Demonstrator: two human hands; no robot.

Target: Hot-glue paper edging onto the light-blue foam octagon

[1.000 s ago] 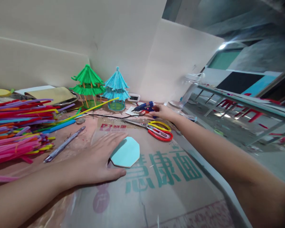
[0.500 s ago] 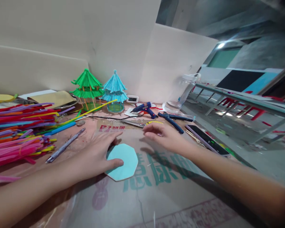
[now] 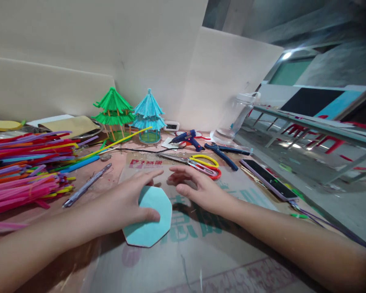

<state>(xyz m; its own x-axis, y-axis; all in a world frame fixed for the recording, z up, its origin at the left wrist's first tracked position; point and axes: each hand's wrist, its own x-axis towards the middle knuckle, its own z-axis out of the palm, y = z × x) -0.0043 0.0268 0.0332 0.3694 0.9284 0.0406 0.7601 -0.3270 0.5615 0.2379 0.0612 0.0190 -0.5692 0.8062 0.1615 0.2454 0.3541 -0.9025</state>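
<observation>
A light-blue octagonal board (image 3: 151,232) is in my left hand (image 3: 134,199), the thumb lying across its top face and the other fingers behind its far edge. It is tilted a little over the printed cardboard sheet (image 3: 219,260). To the right of the board, my right hand (image 3: 198,189) holds nothing; its fingers are loosely curved and apart from the thumb. Beyond that hand lie scissors (image 3: 203,162) with yellow and red handles. Behind them are a blue glue gun (image 3: 187,139) and dark-blue pliers (image 3: 224,156).
Bundles of colourful pipe cleaners (image 3: 27,175) and a pen (image 3: 88,186) are at left. A green pagoda model (image 3: 113,112) and a blue one (image 3: 149,116) stand at the back. At right are a phone (image 3: 268,179) and a clear plastic jug (image 3: 236,116).
My left hand has turned the board and brought it slightly nearer me. My right hand has moved left towards it, uncovering the scissors' handles.
</observation>
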